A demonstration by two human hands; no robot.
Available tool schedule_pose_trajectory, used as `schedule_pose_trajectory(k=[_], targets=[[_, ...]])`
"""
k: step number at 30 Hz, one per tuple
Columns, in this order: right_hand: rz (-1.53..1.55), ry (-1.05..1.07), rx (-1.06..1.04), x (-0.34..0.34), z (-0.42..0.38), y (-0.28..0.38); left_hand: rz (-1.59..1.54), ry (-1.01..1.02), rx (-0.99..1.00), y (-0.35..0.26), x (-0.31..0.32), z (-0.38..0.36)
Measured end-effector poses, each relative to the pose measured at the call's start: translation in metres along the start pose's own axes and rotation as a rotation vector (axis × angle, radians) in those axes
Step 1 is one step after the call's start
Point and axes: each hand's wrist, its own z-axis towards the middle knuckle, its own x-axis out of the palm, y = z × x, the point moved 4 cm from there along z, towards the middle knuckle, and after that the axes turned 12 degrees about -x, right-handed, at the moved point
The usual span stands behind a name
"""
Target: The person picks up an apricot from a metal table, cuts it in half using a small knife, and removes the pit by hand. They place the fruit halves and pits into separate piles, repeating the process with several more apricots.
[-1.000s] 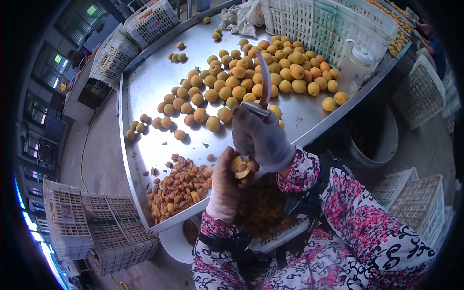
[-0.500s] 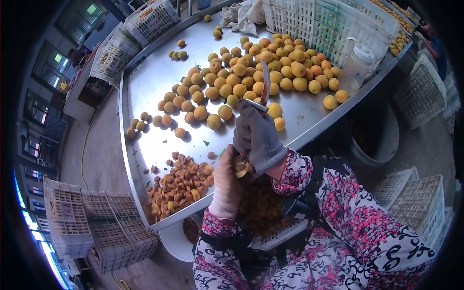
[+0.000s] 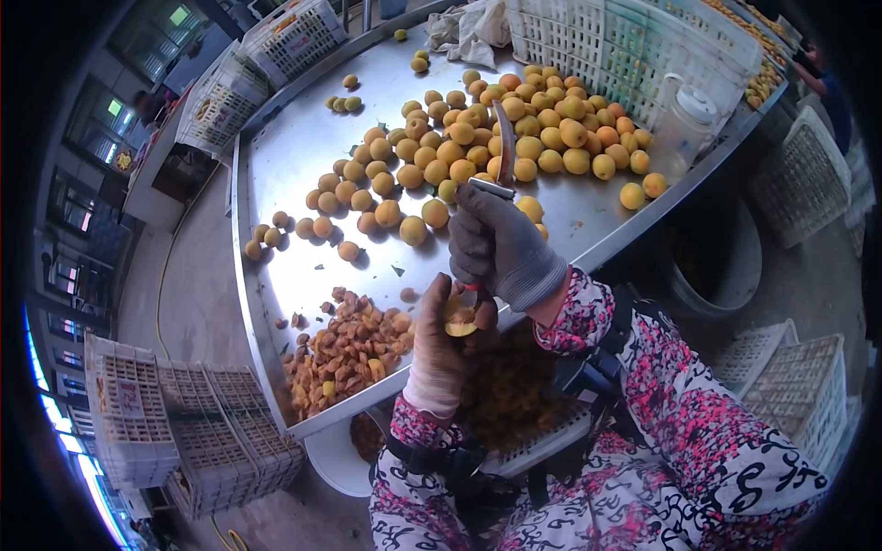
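Note:
My left hand (image 3: 443,338), with darkened fingertips, pinches a cut apricot (image 3: 460,320) whose pale inner side shows, over the table's front edge. Just above it, my gloved right hand (image 3: 505,246) is closed round a knife (image 3: 504,151) with a curved blade pointing up and away. Whole yellow-orange apricots (image 3: 455,151) are spread over the metal table (image 3: 303,174) beyond my hands. A heap of brown pits (image 3: 340,354) lies at the table's near left corner.
A white crate (image 3: 606,64) and a lidded clear jar (image 3: 684,129) stand on the table's far right. Stacked crates (image 3: 133,413) are at the left, a bucket (image 3: 726,266) at the right. Below my hands sits a crate of fruit (image 3: 514,395). A co-worker's arm shows far right.
My right hand has shifted slightly toward me and away from my left fingers. The cut apricot now shows more of its open inner face.

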Motion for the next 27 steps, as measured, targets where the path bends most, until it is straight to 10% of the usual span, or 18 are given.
schedule_pose_trajectory(k=[11,13,17,27], targets=[[-0.385,0.042,-0.199,0.022,-0.018,0.004,0.404,-0.332,0.517,0.002,-0.011,0.003],[-0.284,0.034,-0.040,0.030,-0.023,0.006,0.318,-0.235,0.463,0.000,-0.026,0.001],[-0.667,0.357,-0.524,0.043,-0.026,-0.015,0.178,-0.086,0.394,0.001,-0.026,0.005],[-1.530,0.685,-0.691,0.067,-0.051,-0.041,-0.006,-0.048,0.159,-0.001,-0.016,0.021]])
